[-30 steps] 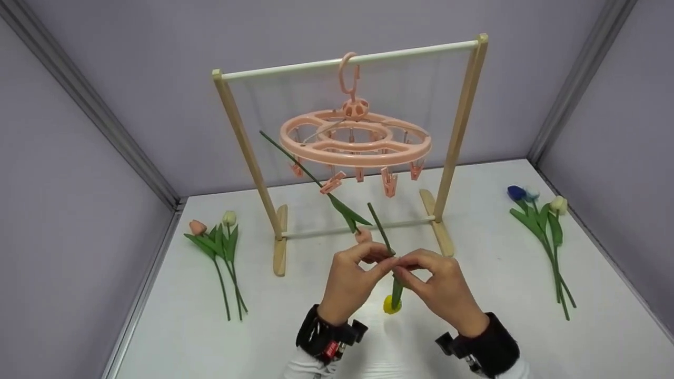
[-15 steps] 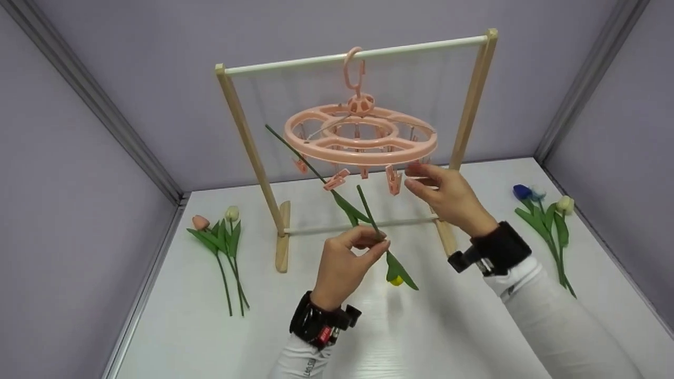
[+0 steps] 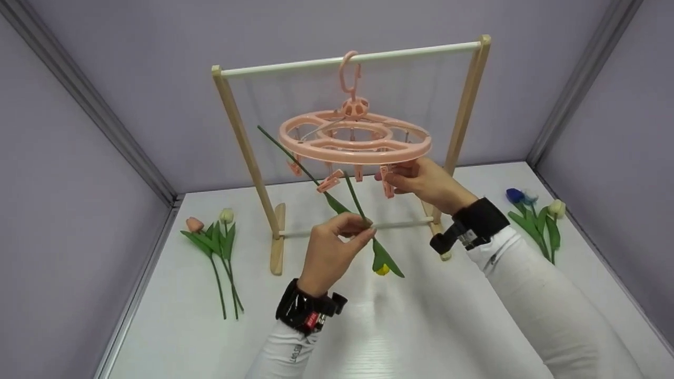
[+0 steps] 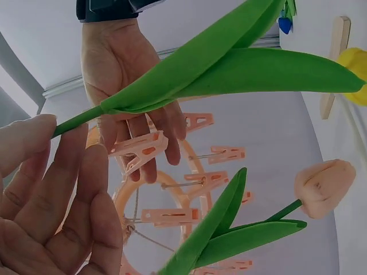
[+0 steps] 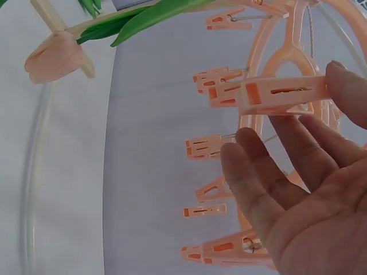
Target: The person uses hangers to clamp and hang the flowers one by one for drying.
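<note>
In the head view my left hand (image 3: 331,247) pinches the green stem of a yellow tulip (image 3: 383,269) between thumb and fingertips. The tulip hangs head down, its bare stem end (image 3: 348,181) slanting up below the pink clip hanger (image 3: 355,155). My right hand (image 3: 429,181) holds a pink clothes peg (image 3: 388,181) at the hanger's front right. Close up in the right wrist view, the thumb (image 5: 347,91) is at one end of that peg, fingers behind it. A pink tulip (image 4: 325,188) hangs head down from another peg (image 3: 330,181), left of the yellow tulip.
The hanger hooks over the white rail (image 3: 410,55) of a wooden stand (image 3: 466,116). Several other pegs hang round its ring. Tulips lie on the white table (image 3: 174,342): pink and cream ones (image 3: 216,239) at left, blue and cream ones (image 3: 537,216) at right.
My right hand has left the yellow tulip's stem and moved up to the peg at the hanger's front right. My left hand has carried the tulip slightly up and left.
</note>
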{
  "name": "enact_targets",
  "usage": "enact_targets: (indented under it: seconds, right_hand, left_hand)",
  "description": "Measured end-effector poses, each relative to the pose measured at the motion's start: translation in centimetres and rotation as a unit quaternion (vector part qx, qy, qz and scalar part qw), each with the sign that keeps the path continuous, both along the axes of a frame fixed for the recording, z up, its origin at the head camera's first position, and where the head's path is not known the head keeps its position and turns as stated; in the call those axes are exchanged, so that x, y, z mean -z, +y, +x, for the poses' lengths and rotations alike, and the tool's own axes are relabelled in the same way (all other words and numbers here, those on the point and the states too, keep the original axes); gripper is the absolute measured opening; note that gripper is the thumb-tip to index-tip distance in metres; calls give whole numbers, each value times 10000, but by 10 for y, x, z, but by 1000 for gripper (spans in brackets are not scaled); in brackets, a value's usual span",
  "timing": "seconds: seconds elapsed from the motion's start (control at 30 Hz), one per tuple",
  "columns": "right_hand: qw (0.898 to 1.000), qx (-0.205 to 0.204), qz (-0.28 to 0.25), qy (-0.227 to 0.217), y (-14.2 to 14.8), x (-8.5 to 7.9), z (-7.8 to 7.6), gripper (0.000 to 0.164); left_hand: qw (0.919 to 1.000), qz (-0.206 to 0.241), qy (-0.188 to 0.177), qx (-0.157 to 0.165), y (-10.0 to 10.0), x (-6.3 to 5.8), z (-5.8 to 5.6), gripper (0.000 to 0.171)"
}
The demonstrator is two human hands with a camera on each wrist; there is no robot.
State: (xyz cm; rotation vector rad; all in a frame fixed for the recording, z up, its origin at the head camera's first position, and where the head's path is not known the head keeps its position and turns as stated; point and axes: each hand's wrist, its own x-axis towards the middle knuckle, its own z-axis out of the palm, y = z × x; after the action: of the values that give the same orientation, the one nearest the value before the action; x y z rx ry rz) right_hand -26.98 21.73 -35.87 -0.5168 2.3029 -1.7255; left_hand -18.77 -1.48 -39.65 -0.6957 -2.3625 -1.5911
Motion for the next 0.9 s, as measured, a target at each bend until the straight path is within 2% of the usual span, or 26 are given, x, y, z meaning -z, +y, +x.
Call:
enact_targets:
  seconds: [0.17, 0.37, 0.53, 0.77, 0.9]
  right_hand:
    - [9997, 95, 149, 138, -2, 2, 4, 38]
    - [9972, 643, 358, 110, -4, 5, 13, 29]
    - [9948, 1012, 74, 18, -7, 11, 20, 29]
    - [9919, 1068, -679, -78, -10, 25, 31, 36]
    - [9871, 1315, -895, -166, -10, 32, 36, 42]
  left_hand:
    - [9998, 141, -94, 127, -3, -3, -5, 12]
    - [9991, 366, -188, 53, -9, -5, -10, 12]
    - [9983, 537, -207, 54, -11, -6, -15, 17]
    - [9979, 555, -310, -133, -12, -6, -22, 16]
    - [9973, 544, -427, -249, -10, -5, -28, 16]
